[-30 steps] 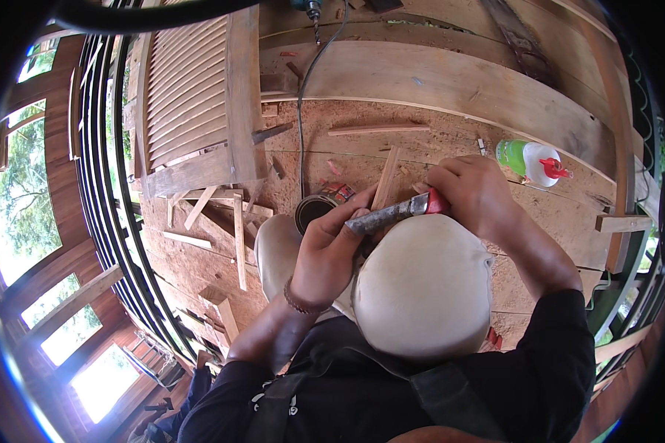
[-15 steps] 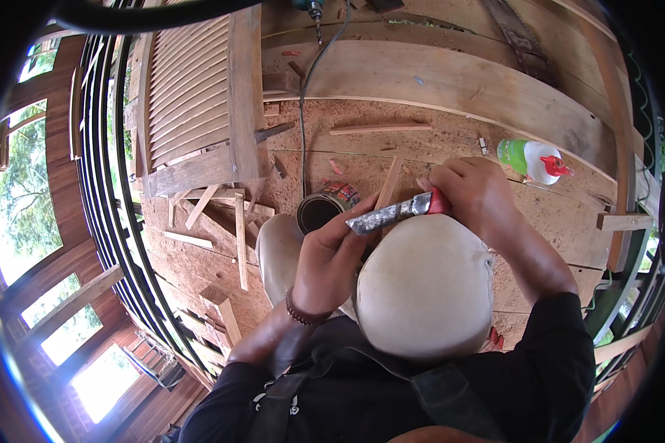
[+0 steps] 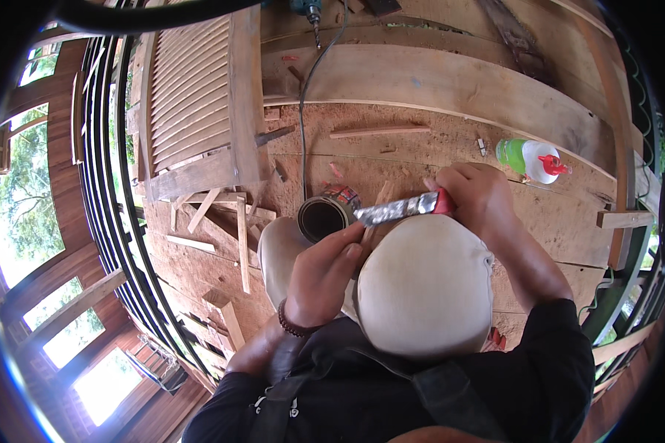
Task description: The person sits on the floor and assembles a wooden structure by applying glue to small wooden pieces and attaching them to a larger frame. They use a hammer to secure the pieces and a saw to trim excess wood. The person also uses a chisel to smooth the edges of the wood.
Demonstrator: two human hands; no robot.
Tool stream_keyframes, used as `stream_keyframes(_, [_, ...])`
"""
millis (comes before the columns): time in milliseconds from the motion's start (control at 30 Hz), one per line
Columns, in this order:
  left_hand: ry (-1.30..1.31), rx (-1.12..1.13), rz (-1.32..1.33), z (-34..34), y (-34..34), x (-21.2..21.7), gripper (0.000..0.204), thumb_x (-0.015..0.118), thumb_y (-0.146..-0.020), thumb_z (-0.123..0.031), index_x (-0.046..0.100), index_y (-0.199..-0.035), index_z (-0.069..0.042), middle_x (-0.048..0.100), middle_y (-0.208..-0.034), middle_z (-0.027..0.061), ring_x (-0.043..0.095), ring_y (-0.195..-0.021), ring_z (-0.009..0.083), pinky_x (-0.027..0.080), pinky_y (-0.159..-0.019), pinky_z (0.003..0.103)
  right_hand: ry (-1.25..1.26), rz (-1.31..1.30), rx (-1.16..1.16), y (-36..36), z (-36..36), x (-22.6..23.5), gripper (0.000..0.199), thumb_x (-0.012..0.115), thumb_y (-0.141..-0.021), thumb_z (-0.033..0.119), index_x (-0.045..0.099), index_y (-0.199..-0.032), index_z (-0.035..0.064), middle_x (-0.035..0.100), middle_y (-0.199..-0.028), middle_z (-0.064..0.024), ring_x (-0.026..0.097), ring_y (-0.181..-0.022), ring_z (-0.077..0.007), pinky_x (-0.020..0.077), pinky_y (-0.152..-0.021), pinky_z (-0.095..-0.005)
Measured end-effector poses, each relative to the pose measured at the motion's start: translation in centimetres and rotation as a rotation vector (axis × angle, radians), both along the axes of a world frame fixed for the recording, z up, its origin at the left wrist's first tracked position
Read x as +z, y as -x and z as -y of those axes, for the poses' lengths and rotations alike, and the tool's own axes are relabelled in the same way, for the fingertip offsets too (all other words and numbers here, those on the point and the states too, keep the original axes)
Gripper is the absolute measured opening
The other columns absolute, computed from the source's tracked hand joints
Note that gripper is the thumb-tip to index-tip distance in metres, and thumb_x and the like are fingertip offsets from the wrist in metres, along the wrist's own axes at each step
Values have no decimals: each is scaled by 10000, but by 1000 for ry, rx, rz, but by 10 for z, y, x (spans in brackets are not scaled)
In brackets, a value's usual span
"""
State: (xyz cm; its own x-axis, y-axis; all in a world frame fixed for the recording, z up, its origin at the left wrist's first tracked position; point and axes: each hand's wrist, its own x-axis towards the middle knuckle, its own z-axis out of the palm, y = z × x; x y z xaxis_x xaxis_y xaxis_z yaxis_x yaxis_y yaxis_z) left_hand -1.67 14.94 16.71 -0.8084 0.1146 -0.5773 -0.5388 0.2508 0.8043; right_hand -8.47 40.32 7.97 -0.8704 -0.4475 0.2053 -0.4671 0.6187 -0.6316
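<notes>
In my right hand [image 3: 480,196] is a knife [image 3: 403,210] with a red handle and a broad, worn metal blade. My fingers are wrapped round its handle, and the blade points left over my raised knee. My left hand [image 3: 321,273] is closed on a thin wooden strip [image 3: 382,198], which slants up behind the blade. The blade's tip lies close to the left fingertips; whether it touches the wood I cannot tell. Just beyond my left hand stands an open can [image 3: 324,218] with a dark inside.
A glue bottle [image 3: 532,160] with a red cap lies at the right. A slatted wooden panel [image 3: 199,96] sits at the far left, with wood offcuts [image 3: 207,210] below it. Farther off are a drill [image 3: 312,18] with its cable, a long board [image 3: 436,77] and a handsaw [image 3: 517,37]. Sawdust covers the floorboards.
The knife has shifted slightly right and tilted, its tip moving away from my left hand. My left hand has drawn slightly down and back, with the wooden strip lower.
</notes>
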Motion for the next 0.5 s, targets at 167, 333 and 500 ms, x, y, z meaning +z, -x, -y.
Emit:
stream_keyframes(167, [137, -193, -203, 7, -2, 4, 397, 545, -980, -28, 569, -1370, 43, 684, -1074, 146, 651, -984, 185, 511, -888, 308, 9, 37, -38, -2, 0, -3, 224, 745, -698, 172, 623, -872, 99, 649, -760, -97, 637, -649, -342, 501, -586, -455])
stream_keyframes(333, [57, -167, -147, 19, -19, 9, 425, 600, -944, -28, 578, -1366, 20, 660, -985, 166, 653, -862, 247, 519, -801, 335, -18, 374, -228, -14, -2, -26, 143, 740, -836, 165, 636, -866, 72, 660, -758, -91, 624, -627, -291, 480, -567, -385])
stream_keyframes(500, [287, -280, -456, 0, 10, -4, 381, 618, -946, -35, 602, -1322, 25, 636, -958, 173, 638, -829, 291, 514, -776, 350, 774, 926, -109, 11, 24, -1, 155, 724, -932, 196, 694, -966, 47, 622, -717, 17, 571, -636, -90, 441, -577, -277])
